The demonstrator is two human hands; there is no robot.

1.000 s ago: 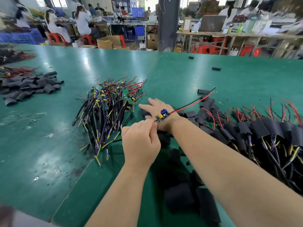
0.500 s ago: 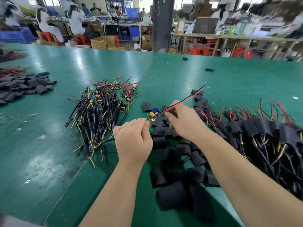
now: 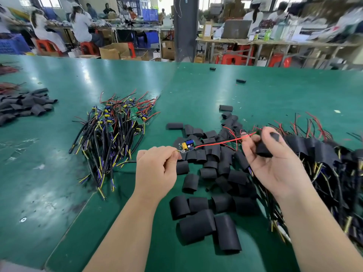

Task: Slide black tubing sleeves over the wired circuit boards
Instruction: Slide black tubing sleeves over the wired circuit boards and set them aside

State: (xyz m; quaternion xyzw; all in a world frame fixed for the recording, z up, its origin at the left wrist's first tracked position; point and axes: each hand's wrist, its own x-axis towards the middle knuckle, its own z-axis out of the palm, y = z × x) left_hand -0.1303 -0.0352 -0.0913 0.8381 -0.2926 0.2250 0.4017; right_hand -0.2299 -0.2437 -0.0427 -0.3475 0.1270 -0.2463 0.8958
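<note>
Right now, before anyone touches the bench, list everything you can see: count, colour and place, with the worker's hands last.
table: one, green, under everything.
bare wired boards: one heap, uncountable, black, yellow and red leads, centre left.
loose sleeves: many, black, centre and near edge.
held board: one, yellow and blue parts, red and black wires, above the loose sleeves.
held sleeve: one, black, centre right.
sleeved boards: one heap, black with red leads, right.
far sleeve pile: many, dark grey, left edge.
stray sleeves: two, black, far side.
stools: several, red, background.
left hand: fingers pinch the held board's lead.
right hand: fingers grip the held sleeve.
</note>
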